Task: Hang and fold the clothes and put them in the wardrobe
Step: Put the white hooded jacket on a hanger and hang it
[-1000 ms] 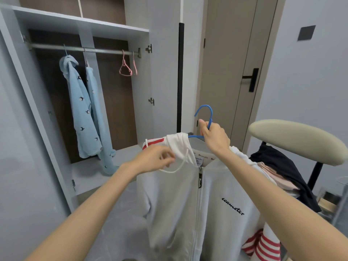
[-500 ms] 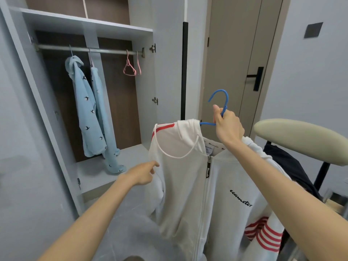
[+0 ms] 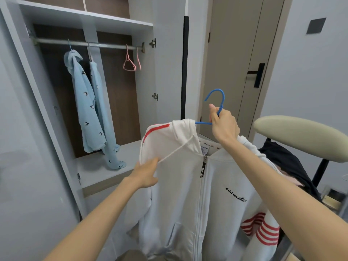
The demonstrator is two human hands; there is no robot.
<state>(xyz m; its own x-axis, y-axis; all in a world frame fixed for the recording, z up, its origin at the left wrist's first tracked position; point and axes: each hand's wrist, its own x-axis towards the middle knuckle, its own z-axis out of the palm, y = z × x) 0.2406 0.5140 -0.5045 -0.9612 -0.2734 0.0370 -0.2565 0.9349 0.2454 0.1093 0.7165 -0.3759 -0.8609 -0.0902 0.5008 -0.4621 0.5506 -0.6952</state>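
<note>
Right hand (image 3: 224, 127) grips the blue hanger (image 3: 223, 100) carrying a white hoodie (image 3: 178, 194); left hand (image 3: 146, 174) pinches its shoulder. Open wardrobe (image 3: 88, 17) ahead, blue garments (image 3: 84, 102) on its rail (image 3: 105, 45).

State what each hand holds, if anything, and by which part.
The right hand grips the blue hanger by its neck, just under the hook. The left hand holds the white hoodie at the edge of its shoulder.

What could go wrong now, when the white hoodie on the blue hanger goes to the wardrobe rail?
1. The white zip hoodie sits unevenly on the blue hanger; once the left hand lets go of its shoulder, it may slide off.
2. Hooking the rail, the right hand may knock the pink hangers loose.
</note>
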